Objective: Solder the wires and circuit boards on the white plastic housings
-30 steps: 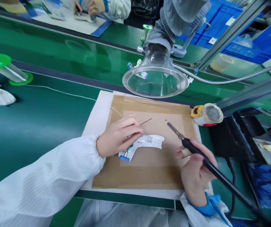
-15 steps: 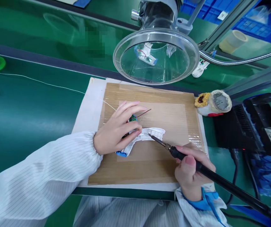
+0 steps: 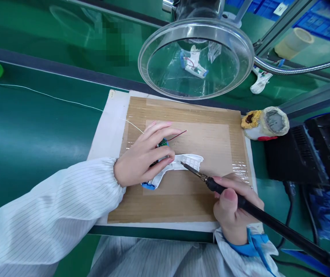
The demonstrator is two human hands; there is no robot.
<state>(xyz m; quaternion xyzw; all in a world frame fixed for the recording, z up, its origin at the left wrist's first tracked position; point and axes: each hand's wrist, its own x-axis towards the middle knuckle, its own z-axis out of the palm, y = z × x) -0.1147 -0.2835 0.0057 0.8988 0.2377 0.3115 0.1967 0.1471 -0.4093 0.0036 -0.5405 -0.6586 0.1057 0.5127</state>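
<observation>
My left hand [image 3: 143, 156] presses down on a curved white plastic part [image 3: 179, 166] with a blue end, lying on the brown work board [image 3: 182, 200]. Its fingers pinch a small green circuit board [image 3: 161, 144] with a thin red wire [image 3: 178, 135] sticking out to the right. A thin solder wire [image 3: 52, 98] runs in from the left toward this hand. My right hand [image 3: 234, 207] grips a black soldering iron [image 3: 257, 217], and the iron's tip touches the white part just right of my left fingers.
A clear fume-extractor hood [image 3: 195, 57] on a flexible metal arm hangs over the board's far edge. A tip-cleaning holder [image 3: 264, 123] and a black soldering station [image 3: 300, 154] stand at the right. A green conveyor belt [image 3: 38, 130] runs on the left. Blue crates sit at the far right.
My right hand brought the soldering iron's tip down from above the board onto the white part. My left hand's fingers spread slightly, exposing the green circuit board. The view tilted lower.
</observation>
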